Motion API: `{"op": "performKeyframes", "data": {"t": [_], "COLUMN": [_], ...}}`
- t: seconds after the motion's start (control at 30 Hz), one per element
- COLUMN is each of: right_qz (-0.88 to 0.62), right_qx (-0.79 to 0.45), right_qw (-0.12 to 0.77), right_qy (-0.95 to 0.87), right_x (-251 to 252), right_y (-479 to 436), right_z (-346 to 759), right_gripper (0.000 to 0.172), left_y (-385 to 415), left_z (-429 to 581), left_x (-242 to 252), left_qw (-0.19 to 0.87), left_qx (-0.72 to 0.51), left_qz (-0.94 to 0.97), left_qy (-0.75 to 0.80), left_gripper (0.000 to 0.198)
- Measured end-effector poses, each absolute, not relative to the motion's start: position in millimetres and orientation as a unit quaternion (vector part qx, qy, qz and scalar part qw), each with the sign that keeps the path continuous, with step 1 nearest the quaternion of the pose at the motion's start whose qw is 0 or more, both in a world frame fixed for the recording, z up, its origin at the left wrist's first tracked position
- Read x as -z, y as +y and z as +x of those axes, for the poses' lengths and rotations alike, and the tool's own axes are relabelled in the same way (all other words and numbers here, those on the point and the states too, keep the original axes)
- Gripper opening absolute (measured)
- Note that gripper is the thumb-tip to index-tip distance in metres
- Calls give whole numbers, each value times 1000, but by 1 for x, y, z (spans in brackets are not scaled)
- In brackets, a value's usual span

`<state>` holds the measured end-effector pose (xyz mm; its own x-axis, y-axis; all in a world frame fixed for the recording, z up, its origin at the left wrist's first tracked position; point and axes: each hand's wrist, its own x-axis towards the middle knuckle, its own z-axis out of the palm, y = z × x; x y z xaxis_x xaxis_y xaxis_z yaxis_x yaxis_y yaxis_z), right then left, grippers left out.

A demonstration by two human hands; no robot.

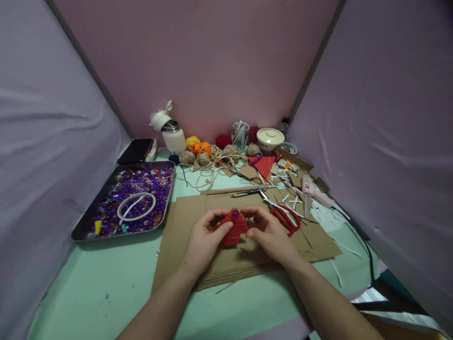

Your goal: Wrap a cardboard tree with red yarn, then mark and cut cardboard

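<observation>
My forearms reach in from below. My left hand and right hand both pinch a red yarn-wrapped triangle just above the cardboard. Yarn seems to cover it fully, so wrapping looks nearly done. Nearby, scissors lie right and a bead tray left.

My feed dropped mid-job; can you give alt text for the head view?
The left hand and right hand hold a red yarn-wrapped triangle above cardboard sheets on a green table. Red-handled scissors lie beside the right hand; a tray of purple beads sits at left, twine balls behind.
</observation>
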<state>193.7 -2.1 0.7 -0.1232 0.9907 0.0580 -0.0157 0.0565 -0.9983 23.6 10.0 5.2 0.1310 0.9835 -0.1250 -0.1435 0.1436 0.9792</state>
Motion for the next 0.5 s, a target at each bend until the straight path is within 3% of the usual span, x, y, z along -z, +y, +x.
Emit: {"op": "performKeyframes", "data": {"t": [0.17,0.5], "right_qz": [-473,-526], "right_qx": [-517,-426], "right_qw": [465,510], "right_qy": [-541,-532], "right_x": [9,-6], "right_y": [4,15], "right_z": [191,208], "right_gripper": [27,24], "left_y": [15,17], "left_z": [23,19], "left_x": [-2,0], "left_qw": [636,595], "left_qx": [-536,-507], "left_qz": [354,440], "left_qy": [427,443], "left_gripper": [34,42]}}
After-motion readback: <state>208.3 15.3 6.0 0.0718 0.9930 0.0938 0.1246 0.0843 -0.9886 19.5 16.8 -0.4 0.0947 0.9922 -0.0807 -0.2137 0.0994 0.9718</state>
